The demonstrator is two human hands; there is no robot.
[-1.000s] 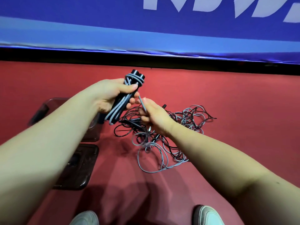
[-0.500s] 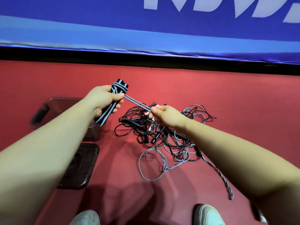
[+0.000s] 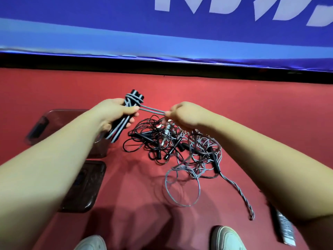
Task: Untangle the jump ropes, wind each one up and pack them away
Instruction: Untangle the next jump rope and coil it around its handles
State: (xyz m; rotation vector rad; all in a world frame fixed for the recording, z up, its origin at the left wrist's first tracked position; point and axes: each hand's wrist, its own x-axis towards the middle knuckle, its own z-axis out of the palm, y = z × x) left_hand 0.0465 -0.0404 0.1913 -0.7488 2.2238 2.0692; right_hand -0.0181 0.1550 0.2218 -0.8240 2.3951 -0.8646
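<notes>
My left hand [image 3: 115, 114] grips a wound jump rope bundle [image 3: 132, 101]: two black handles side by side with grey cord wrapped around them and folded strands hanging below. A doubled grey cord end [image 3: 153, 110] runs taut from the bundle to my right hand [image 3: 187, 115], which pinches it. Below both hands a tangled pile of black and grey jump ropes [image 3: 173, 147] lies on the red floor. A loose grey loop [image 3: 182, 186] and a twisted grey strand [image 3: 239, 193] trail out of it toward me.
A dark translucent box [image 3: 45, 125] sits on the floor at the left, with its lid [image 3: 84, 188] lying nearer me. A blue banner wall [image 3: 162, 33] closes off the far side. My shoes [image 3: 227, 239] are at the bottom edge, and a black-and-white handle-like object [image 3: 284, 226] lies at lower right.
My right hand has pulled the grey cord end out to the right, away from the bundle, and drawn it taut. The left hand still holds the bundle and has tilted it slightly.
</notes>
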